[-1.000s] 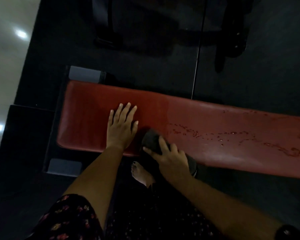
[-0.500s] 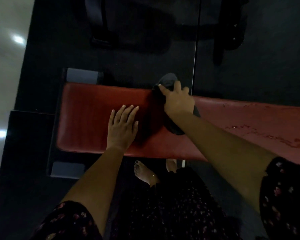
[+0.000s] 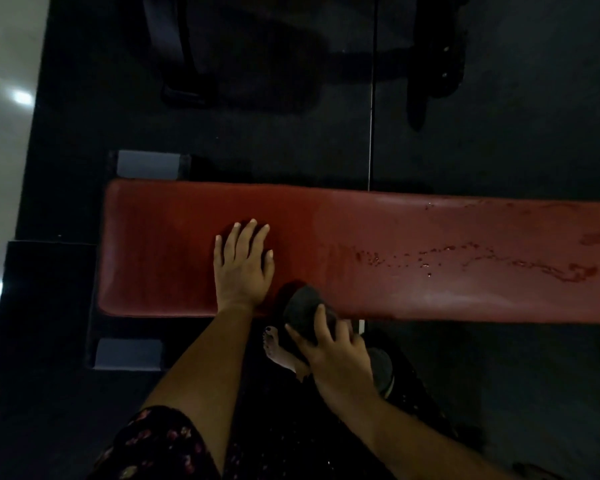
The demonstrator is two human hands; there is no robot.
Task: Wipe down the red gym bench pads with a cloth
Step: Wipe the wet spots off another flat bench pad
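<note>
Honestly the cloth (image 3: 303, 310) looks soft and light, wadded at the near edge of the red bench (image 3: 430, 296) with the right grip (image 3: 340, 358) curled over its top, probably the best place to hold it, while the left grip (image 3: 243, 271) lies flat and empty on the pad.

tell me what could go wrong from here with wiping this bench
1. The cloth in the right hand sits at the near edge of the bench; the trail of drops further right could be missed.
2. Drops pushed over that edge may land by the bare foot, a possible slip.
3. The left hand lies flat on the bench, so the patch under it may go unwiped.
</note>
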